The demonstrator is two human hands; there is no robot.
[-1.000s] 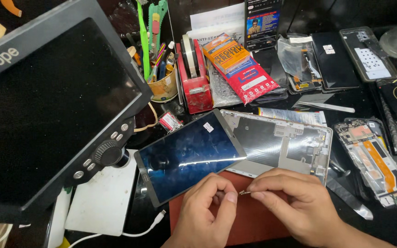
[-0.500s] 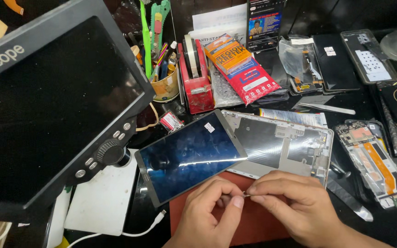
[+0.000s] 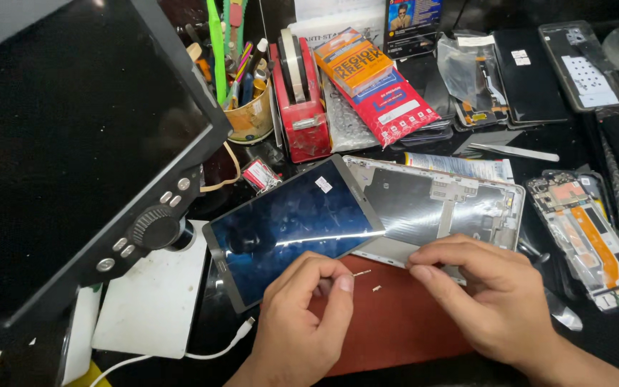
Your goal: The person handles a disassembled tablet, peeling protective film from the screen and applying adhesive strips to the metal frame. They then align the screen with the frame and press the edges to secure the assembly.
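A dark tablet screen panel (image 3: 295, 226) leans over an opened silver tablet frame (image 3: 442, 204); both lie partly on a red mat (image 3: 395, 326). My left hand (image 3: 302, 319) is low in the middle, thumb and forefinger pinched on a thin tan sliver (image 3: 360, 273) that sticks out to the right. A second tiny tan bit (image 3: 377, 289) lies loose on the mat just beside it. My right hand (image 3: 485, 294) is to the right, its thumb and fingertips pinching the near edge of the tablet frame. A small gap separates the two hands.
A large black monitor (image 3: 73, 143) with knobs fills the left, above a white base plate (image 3: 151, 308) and a white cable (image 3: 209, 351). Behind stand a tool cup (image 3: 252, 118), a red tape dispenser (image 3: 302, 100) and packets. Opened phone parts (image 3: 589, 244) and tweezers (image 3: 513, 152) lie right.
The hands, which pinched one thin sliver between them, have drawn apart. My left hand keeps the sliver, a small bit now lies on the mat, and my right hand has moved to the frame's edge.
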